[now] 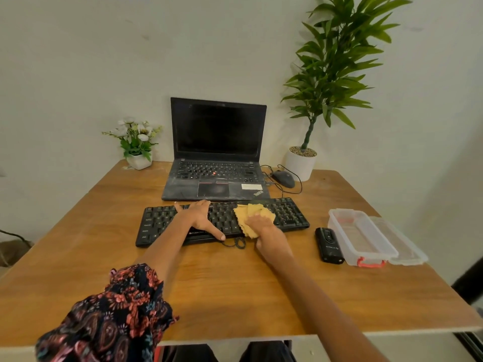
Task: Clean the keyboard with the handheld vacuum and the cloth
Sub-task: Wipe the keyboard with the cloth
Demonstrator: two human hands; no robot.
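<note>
A black keyboard [287,212] lies across the middle of the wooden table [235,283], in front of the laptop. My left hand [198,218] rests flat on its centre-left keys, fingers spread to the far edge and thumb on the near edge. A crumpled yellow cloth [252,212] lies on the keys right of centre, and my right hand [264,231] grips its near part and presses it onto the keys. The black handheld vacuum [328,245] lies on the table to the right of the keyboard, apart from both hands.
An open black laptop [217,158] stands behind the keyboard, with a wired mouse [283,178] to its right. A clear plastic box [362,237] and its lid [402,244] sit at the right. A flower pot [138,150] and a tall potted plant [303,160] stand at the back.
</note>
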